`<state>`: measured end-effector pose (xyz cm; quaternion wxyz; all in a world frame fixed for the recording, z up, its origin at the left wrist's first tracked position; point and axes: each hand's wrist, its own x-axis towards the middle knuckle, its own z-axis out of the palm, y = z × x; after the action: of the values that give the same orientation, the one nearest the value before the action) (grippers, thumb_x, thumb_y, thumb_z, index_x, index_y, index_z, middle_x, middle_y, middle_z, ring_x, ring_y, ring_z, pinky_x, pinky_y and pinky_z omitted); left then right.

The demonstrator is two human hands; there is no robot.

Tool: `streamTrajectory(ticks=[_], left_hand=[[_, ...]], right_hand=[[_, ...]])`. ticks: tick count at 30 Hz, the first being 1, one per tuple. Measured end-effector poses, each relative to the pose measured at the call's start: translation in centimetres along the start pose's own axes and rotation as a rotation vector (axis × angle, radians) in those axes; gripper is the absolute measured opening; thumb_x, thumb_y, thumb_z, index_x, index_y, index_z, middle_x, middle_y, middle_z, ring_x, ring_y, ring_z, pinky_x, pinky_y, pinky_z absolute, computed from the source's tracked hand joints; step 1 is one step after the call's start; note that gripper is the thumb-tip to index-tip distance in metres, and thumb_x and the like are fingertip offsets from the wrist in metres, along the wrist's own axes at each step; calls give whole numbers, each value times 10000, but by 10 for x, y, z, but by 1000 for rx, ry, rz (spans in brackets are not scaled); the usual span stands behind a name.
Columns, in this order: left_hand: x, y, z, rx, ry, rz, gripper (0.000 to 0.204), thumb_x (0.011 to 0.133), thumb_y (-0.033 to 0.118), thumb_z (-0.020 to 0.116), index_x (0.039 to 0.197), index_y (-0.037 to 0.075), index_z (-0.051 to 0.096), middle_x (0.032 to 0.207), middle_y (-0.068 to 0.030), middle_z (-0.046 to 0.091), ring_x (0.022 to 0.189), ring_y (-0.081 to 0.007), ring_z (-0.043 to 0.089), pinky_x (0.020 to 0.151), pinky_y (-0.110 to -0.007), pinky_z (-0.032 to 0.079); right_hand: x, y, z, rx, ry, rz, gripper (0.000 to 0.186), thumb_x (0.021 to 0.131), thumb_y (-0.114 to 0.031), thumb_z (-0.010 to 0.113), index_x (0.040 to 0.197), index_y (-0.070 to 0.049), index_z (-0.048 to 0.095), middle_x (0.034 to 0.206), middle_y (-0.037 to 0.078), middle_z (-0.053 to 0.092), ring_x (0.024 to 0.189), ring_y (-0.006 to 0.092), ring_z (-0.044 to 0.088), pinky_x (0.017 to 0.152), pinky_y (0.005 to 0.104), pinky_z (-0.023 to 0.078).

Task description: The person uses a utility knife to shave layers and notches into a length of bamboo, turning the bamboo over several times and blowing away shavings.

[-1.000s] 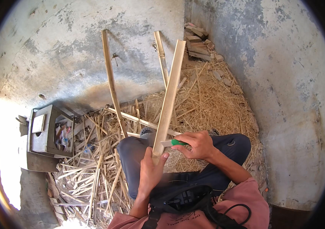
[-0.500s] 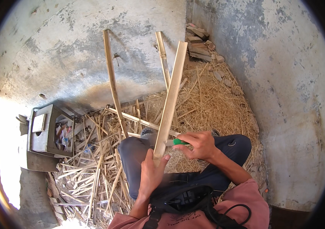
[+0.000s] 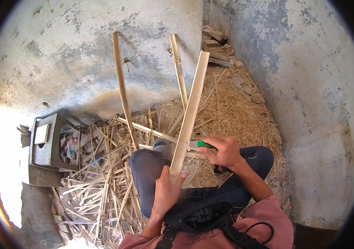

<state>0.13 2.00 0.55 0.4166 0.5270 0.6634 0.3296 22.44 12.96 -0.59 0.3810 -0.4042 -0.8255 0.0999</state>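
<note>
I grip the lower end of a long, pale split bamboo strip (image 3: 192,103) in my left hand (image 3: 166,191), between my crossed legs in dark trousers. The strip slants up toward the wall. My right hand (image 3: 223,151) is closed on a green-handled knife (image 3: 206,145), its blade at the right edge of the strip, above my left hand. Whether the blade cuts into the bamboo is too small to tell. Two more bamboo lengths, one at left (image 3: 121,87) and one just behind my strip (image 3: 178,66), stand against the back wall.
A weathered wooden box (image 3: 48,145) with litter inside stands left, beside a bright opening. Scattered bamboo offcuts (image 3: 102,199) and straw shavings (image 3: 239,108) cover the floor around me. Stacked broken pieces (image 3: 218,54) fill the back corner. Stained walls (image 3: 318,103) close in at right and back.
My right hand and the knife have moved up and slightly right along the strip. The strip has shifted right and its top sits lower in view, with my left hand moved slightly right.
</note>
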Motion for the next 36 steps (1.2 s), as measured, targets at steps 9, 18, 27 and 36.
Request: streamTrajectory(ticks=[9, 18, 27, 36], left_hand=[[-7, -4, -7, 12, -24, 11, 427, 991, 293, 781, 973, -29, 502, 785, -301, 675, 818, -542, 689, 684, -514, 528], [-41, -33, -5, -49, -111, 43, 440, 981, 285, 795, 1129, -68, 577, 814, -259, 674, 844, -389, 653, 702, -448, 531], [-13, -41, -10, -347, -83, 164, 361, 1044, 331, 738, 974, 19, 569, 690, -48, 559, 630, -75, 452, 546, -291, 413], [19, -61, -8, -1084, -897, -247, 536, 1083, 606, 551, 812, 174, 384, 565, 79, 300, 428, -34, 244, 366, -242, 194]], right_hand=[[2, 1, -4, -8, -35, 19, 257, 878, -320, 867, 971, -90, 799, 809, 50, 764, 608, 220, 715, 521, 337, 536], [26, 60, -59, -40, 232, 532, 407, 1026, -425, 714, 1027, -24, 780, 665, 55, 647, 573, 146, 571, 551, 355, 418], [20, 39, -36, 308, 100, 453, 374, 992, -381, 756, 1099, -26, 705, 708, -2, 601, 641, 80, 492, 607, 301, 380], [42, 17, -39, 758, -163, 490, 266, 1036, -295, 731, 1100, -38, 700, 843, -29, 635, 750, 48, 527, 690, 264, 408]])
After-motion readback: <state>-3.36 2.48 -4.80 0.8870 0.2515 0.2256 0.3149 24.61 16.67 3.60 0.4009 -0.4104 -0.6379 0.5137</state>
